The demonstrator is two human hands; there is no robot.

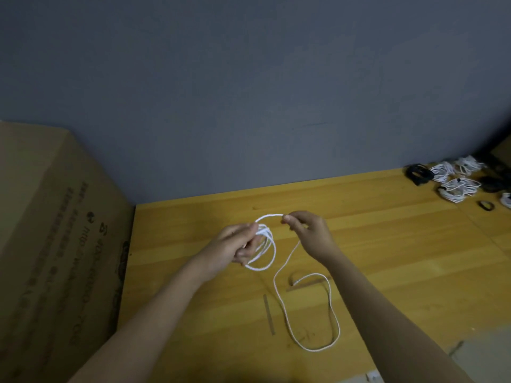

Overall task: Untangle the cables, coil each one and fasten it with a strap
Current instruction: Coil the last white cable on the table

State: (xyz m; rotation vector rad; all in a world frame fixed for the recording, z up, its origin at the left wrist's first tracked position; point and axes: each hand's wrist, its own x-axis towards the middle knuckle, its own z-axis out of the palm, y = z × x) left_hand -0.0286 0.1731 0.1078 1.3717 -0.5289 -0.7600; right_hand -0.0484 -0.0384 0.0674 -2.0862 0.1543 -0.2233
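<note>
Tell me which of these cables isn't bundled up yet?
The white cable held by the left hand and right hand; its tail lies loose, unlike the coiled bundles far right.

Table (pixel 373 244): wood planks, yellow-orange, smooth with slight sheen. Cable (pixel 307 313): white, matt, looks plastic-sheathed. Box (pixel 55 230) at left: brown cardboard, matt, printed. Wall (pixel 249 92) across top: matt grey, flat finish.

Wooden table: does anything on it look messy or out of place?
Nothing stands out. The thin white cable trails in a loose loop on the yellow wooden table, simply not yet wound onto the coil held in the left hand.
</note>
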